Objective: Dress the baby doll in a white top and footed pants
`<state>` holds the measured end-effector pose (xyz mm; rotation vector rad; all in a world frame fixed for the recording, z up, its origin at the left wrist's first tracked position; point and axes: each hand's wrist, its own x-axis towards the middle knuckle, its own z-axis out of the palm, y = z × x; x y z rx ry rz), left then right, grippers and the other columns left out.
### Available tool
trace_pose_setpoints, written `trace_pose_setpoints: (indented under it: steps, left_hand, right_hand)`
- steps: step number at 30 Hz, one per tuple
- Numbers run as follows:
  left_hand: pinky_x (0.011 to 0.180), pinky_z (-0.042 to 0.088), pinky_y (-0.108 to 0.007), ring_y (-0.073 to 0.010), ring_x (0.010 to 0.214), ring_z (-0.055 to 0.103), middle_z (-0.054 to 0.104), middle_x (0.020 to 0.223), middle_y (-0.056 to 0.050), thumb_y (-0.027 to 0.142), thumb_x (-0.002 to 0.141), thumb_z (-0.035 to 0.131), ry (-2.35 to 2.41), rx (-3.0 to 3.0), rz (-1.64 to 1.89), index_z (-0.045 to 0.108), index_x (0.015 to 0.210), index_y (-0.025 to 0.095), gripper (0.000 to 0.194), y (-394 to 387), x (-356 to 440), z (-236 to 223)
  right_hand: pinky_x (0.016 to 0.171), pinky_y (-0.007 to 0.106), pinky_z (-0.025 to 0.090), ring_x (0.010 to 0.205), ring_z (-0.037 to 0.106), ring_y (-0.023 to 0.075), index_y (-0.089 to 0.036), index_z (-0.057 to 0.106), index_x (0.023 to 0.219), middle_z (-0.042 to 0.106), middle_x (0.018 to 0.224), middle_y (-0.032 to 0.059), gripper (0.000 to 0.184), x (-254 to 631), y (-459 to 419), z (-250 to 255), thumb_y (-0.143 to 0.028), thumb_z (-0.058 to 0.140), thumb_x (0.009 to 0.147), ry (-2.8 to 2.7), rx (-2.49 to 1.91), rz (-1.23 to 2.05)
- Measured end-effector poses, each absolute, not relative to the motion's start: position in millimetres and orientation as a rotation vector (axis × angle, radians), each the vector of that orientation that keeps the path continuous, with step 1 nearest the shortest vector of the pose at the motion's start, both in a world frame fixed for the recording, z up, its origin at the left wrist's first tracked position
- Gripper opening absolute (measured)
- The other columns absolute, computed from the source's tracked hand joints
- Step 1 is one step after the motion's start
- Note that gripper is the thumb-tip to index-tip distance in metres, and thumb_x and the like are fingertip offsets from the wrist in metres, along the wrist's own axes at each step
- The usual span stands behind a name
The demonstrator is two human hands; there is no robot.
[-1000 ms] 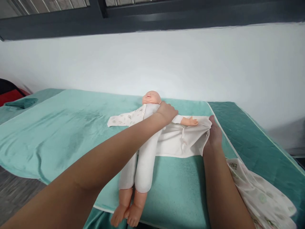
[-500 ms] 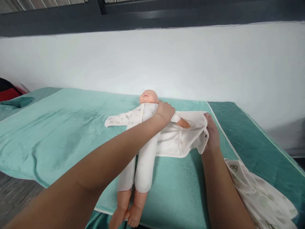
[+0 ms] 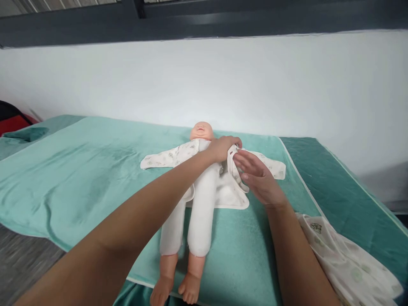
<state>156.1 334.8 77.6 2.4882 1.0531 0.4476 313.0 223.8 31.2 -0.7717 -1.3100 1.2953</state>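
A baby doll lies on its back on a teal towel, head toward the wall, bare feet at the near edge. It wears a white printed garment whose sleeves spread to both sides. My left hand rests on the doll's chest with fingers curled on the garment's front edge. My right hand is beside it, fingers held together and pressed to the folded-over right flap of the garment. The doll's right-side arm is hidden under the cloth.
A second printed cloth lies crumpled at the near right. A darker green cover shows to the right of the towel. A white wall runs behind the bed. Something red and black sits at far left.
My right hand has pulled the garment's right flap from the towel's right side over the doll's arm toward its chest. My left hand stayed on the chest.
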Motion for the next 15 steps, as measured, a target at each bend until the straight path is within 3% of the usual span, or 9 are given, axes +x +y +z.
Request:
trace_pose_setpoints:
  steps: [2,5,10,15]
  left_hand:
    - [0.077,0.049,-0.03,-0.018,0.089,0.064,0.07,0.096,-0.002,0.021,0.08,0.057,0.919,2.329,0.596,0.061,0.095,0.019,0.016,335,150,81]
    - [0.069,0.047,-0.028,-0.015,0.078,0.059,0.065,0.082,-0.001,0.014,0.076,0.052,0.977,2.186,0.88,0.056,0.082,0.02,0.01,333,138,85]
    - [0.077,0.049,-0.033,-0.0198,0.09,0.057,0.065,0.085,-0.003,0.01,0.074,0.049,1.25,2.221,1.105,0.056,0.079,0.023,0.015,322,116,93]
    - [0.081,0.048,-0.036,-0.0231,0.098,0.057,0.066,0.093,-0.006,0.007,0.073,0.047,1.27,2.318,1.053,0.051,0.071,0.023,0.016,318,102,95]
  right_hand:
    - [0.119,0.044,0.04,0.139,0.051,0.0236,-0.035,0.061,0.13,0.056,0.148,0.002,0.06,312,223,32,-0.033,0.083,0.074,-1.331,-0.736,1.298]
    - [0.109,0.042,0.048,0.13,0.058,0.0253,-0.032,0.06,0.131,0.059,0.144,0.004,0.061,307,222,33,-0.036,0.083,0.075,-1.443,-0.791,1.279]
    - [0.093,0.04,0.055,0.114,0.065,0.0291,-0.027,0.067,0.122,0.071,0.122,0.0035,0.048,290,213,33,-0.042,0.08,0.078,-1.711,-1.194,1.136]
    - [0.069,0.032,0.055,0.078,0.067,0.0212,-0.021,0.073,0.092,0.073,0.085,0.0017,0.026,290,200,37,-0.043,0.078,0.081,-1.572,-1.027,1.284]
